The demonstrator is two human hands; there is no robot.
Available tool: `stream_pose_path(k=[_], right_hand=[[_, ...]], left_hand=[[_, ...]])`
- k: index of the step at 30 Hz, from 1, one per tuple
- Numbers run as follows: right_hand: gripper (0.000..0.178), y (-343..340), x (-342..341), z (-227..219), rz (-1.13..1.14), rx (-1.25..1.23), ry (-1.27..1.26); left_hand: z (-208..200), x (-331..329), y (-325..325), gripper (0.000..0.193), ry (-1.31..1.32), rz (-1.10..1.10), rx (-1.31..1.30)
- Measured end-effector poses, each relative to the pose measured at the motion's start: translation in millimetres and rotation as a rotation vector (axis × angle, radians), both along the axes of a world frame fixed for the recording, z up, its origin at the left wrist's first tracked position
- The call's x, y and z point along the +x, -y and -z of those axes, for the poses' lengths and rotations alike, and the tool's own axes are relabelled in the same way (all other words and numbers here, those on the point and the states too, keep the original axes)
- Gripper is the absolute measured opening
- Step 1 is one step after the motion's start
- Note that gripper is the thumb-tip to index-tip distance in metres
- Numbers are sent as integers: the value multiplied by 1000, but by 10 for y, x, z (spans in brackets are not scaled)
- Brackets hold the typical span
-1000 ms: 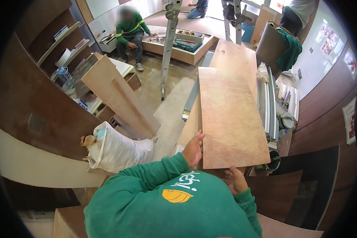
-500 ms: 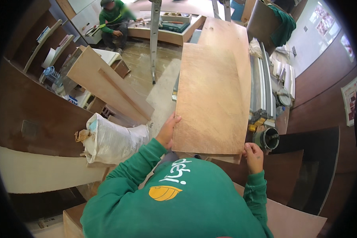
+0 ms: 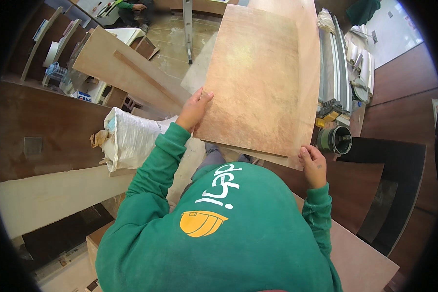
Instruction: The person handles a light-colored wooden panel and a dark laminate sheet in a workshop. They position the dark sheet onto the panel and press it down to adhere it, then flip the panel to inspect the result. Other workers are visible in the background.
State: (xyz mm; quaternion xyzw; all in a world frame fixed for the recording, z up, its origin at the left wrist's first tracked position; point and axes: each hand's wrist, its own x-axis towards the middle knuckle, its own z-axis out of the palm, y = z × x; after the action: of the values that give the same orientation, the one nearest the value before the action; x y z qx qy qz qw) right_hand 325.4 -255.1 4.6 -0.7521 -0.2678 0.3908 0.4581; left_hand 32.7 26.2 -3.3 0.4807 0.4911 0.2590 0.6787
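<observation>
A thin tan plywood sheet [image 3: 253,78] lies in front of me over a longer plywood board [image 3: 310,63]. My left hand [image 3: 194,111] is closed on the sheet's left edge close to its near corner, thumb on top. At the near right corner, my right hand [image 3: 314,165] pinches the wood between thumb and curled fingers. Whether those fingers hold only the upper sheet or the board below too, I cannot tell. The fingertips under the wood are hidden.
A stuffed white sack [image 3: 134,138] and a leaning panel [image 3: 126,70] stand at left. On the right are a dark paint bucket [image 3: 335,140], long metal profiles [image 3: 337,68] and a black panel [image 3: 404,180]. A ladder leg [image 3: 188,34] and a seated person [image 3: 135,12] are farther off.
My view has tipped downward, so the surroundings sit higher in the picture. The sheet has turned slightly, its near edge now slanting down to the right. Both hands keep their hold.
</observation>
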Motion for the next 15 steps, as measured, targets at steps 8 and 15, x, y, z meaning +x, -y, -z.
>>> stream_pose_path(k=[8, 15], right_hand=[[52, -308, -132, 74, -178, -4, 192], [56, -479, -112, 125, -250, -28, 446]], left_hand=[[219, -99, -230, 63, -172, 104, 168], [517, -184, -290, 58, -20, 40, 141]])
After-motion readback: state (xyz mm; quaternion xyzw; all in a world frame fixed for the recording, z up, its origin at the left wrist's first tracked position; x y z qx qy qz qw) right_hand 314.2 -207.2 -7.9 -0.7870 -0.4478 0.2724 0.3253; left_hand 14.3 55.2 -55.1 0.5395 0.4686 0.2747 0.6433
